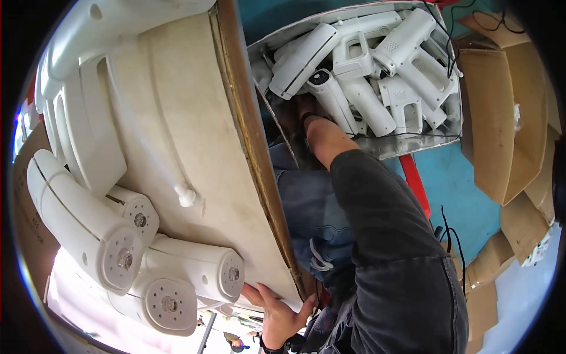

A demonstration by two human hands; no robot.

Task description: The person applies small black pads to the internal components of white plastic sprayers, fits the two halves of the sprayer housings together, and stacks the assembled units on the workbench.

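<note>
My right arm reaches down into a silver-lined box (389,146) heaped with white gun-shaped plastic devices (354,56) with looped handles. My right hand (302,109) is in shadow beneath one of them, beside a device with a dark end panel (331,100); its fingers are hidden, so I cannot see whether it holds anything. My left hand (278,314) lies with thumb and fingers spread at the near edge of the table (206,230). Close to its fingertips is the end of a white device (230,274) with a round clear lens and small holes.
More white devices (124,256) are piled at the table's left. A thin translucent tube with a white knob (186,196) lies on the tabletop. Open cardboard boxes (501,118) stand at the right. Black cables (451,242) and a red bar (414,183) are near the silver box.
</note>
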